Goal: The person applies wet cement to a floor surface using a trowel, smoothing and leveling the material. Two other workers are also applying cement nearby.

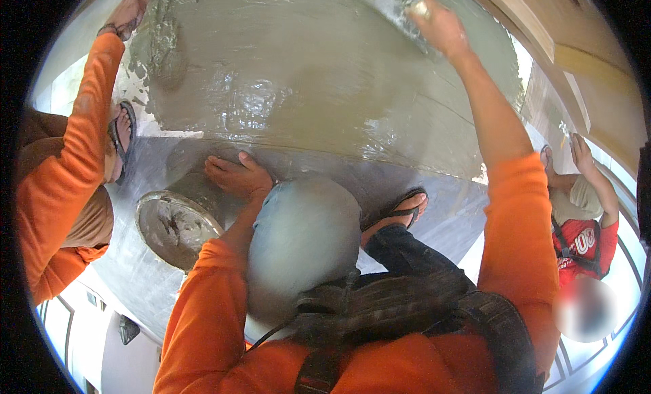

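Observation:
My right hand (439, 29) is stretched out at the top right, closed on the handle of a metal trowel (380, 9) that lies on a wide layer of wet grey mortar (298, 68). My left hand (234, 173) rests with fingers apart on the smooth grey floor tile (447, 197), just below the mortar's edge and beside my knee. A bucket (176, 228) with grey mortar inside stands to the left of that hand, its rim crusted.
A co-worker in orange sleeves crouches at the left, a hand (125, 17) near the mortar's edge and a sandalled foot (122, 136) beside it. Another person in a red shirt (583, 245) squats at the right, beside a wooden surface (590, 62) along the upper right.

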